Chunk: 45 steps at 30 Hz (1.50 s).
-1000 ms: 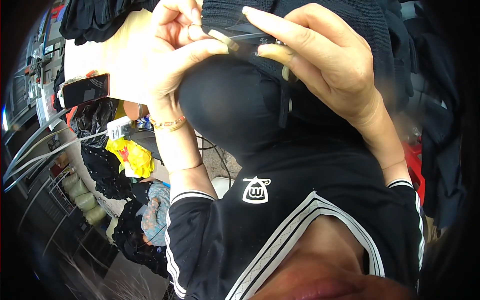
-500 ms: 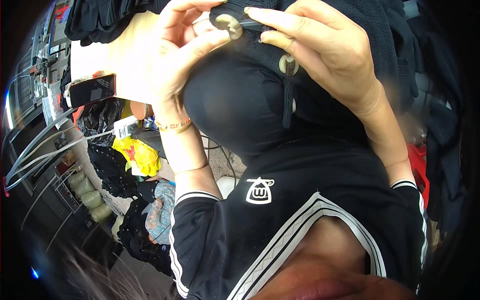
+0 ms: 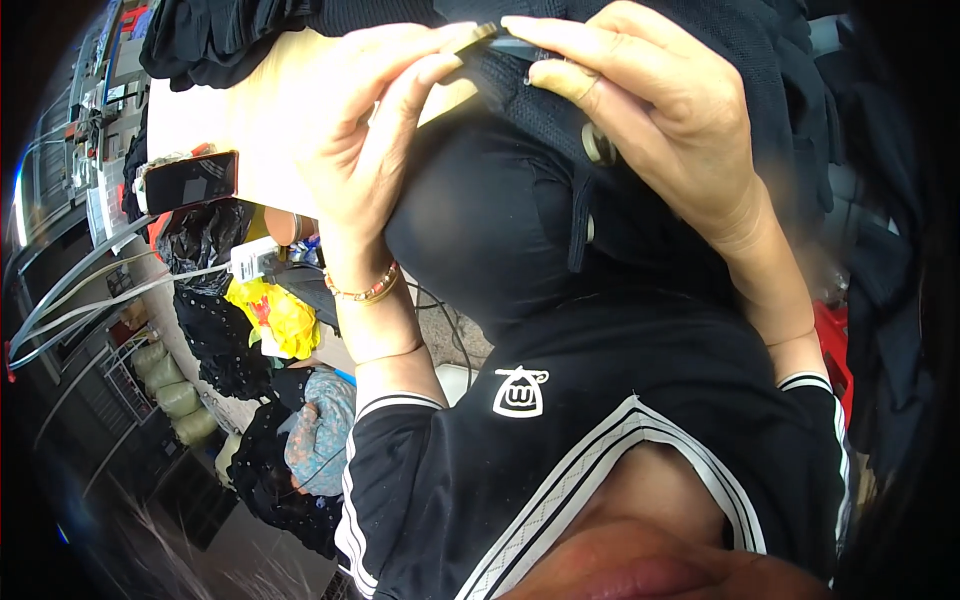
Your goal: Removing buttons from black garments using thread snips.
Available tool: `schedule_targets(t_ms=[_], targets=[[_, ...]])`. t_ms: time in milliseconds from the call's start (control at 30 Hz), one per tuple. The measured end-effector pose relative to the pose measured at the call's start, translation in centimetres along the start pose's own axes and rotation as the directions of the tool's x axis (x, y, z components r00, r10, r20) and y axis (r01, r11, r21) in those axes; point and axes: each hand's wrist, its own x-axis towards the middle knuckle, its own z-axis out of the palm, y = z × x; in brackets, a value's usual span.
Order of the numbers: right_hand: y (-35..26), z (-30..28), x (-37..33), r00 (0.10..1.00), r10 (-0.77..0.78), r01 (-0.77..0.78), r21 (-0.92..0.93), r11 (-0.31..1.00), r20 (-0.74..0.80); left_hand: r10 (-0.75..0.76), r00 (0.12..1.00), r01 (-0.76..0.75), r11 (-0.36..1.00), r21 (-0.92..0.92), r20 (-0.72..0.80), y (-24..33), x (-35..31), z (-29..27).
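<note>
- Button, olive-beige, seen nearly edge-on at the upper middle of the view, just left of the right fingertips.
- Left hand: thumb and forefinger closed on the button's rim.
- Right hand: thumb and forefinger tips apart, a thin grey strip between them; cannot tell whether it is gripped.
- Black knit garment spread beneath; second button hangs below the right hand.
- Judgement: button light, stiff, probably smooth enough to slip; best pinched at opposite rims, centre left free.
- Knit looks soft, stretchy, likely to sag or snag; hold it flat, near the button.
</note>
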Motion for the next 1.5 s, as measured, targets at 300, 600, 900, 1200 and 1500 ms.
schedule_targets(t_ms=[300, 600, 900, 1200, 1500], targets=[[-0.1, 0.0, -0.2, 0.994, 0.071, -0.072, 0.007, 0.997, 0.081, -0.262, 0.964, 0.246, 0.943, -0.223, -0.045, -0.4, -0.8, 0.3], [0.1, -0.2, 0.1, 0.993, 0.067, -0.068, 0.004, 0.998, 0.102, -0.243, 0.969, 0.226, 0.946, -0.234, -0.046, -0.5, -0.9, 0.4], [0.5, 0.0, 0.5, 0.997, 0.023, -0.025, 0.034, 0.999, 0.07, -0.286, 0.958, 0.281, 0.918, -0.279, 0.023, -1.1, -1.5, -0.1], [1.1, 0.4, 0.4, 0.997, -0.007, 0.005, 0.021, 1.0, 0.072, -0.33, 0.944, 0.322, 0.918, -0.232, 0.005, -2.2, -2.2, -0.4], [1.7, 0.2, 0.6, 0.997, -0.079, 0.08, 0.083, 0.993, -0.017, -0.373, 0.927, 0.353, 0.899, -0.259, -0.034, -2.3, -2.2, -0.3]])
